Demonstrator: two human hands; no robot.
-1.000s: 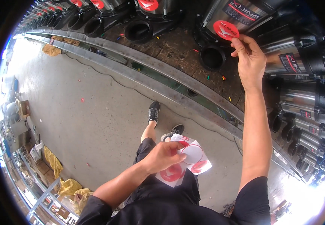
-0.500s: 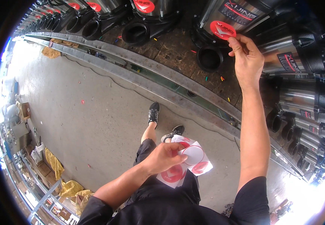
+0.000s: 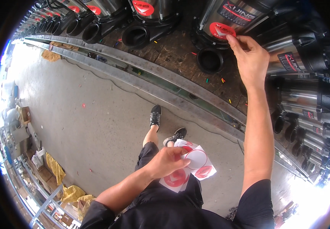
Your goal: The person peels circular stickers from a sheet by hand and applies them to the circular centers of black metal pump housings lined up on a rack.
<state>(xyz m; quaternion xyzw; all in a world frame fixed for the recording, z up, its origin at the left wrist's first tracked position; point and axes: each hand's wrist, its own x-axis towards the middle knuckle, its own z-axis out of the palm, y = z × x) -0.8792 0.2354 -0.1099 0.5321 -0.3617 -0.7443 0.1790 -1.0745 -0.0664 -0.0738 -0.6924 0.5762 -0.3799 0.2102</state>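
Observation:
My left hand [image 3: 169, 162] pinches a small stack of white sticker sheets [image 3: 205, 171] with red round prints. The top sheet shows a bare white circle with a red outline. Up on the bench, my right hand [image 3: 250, 57] has its thumb and fingers closed at the right edge of a red round sticker [image 3: 222, 30]. This sticker lies against the steel body of a pump [image 3: 210, 13], below a dark label [image 3: 236, 13]. Under it, the pump's black round outlet [image 3: 210, 60] points toward me. The fingertips partly cover the sticker's edge.
More steel pumps [image 3: 146, 8] with red stickers line the bench to the left. Pumps with dark labels [image 3: 289, 62] crowd the right. Small coloured bits [image 3: 223, 80] lie on the dark benchtop. Metal rails [image 3: 161, 74] edge it, and a cable [image 3: 111, 78] crosses the floor.
My right hand has shifted slightly left, its thumb now against the sticker's right edge. The sticker appears flatter on the pump. My left hand keeps its hold on the sheets.

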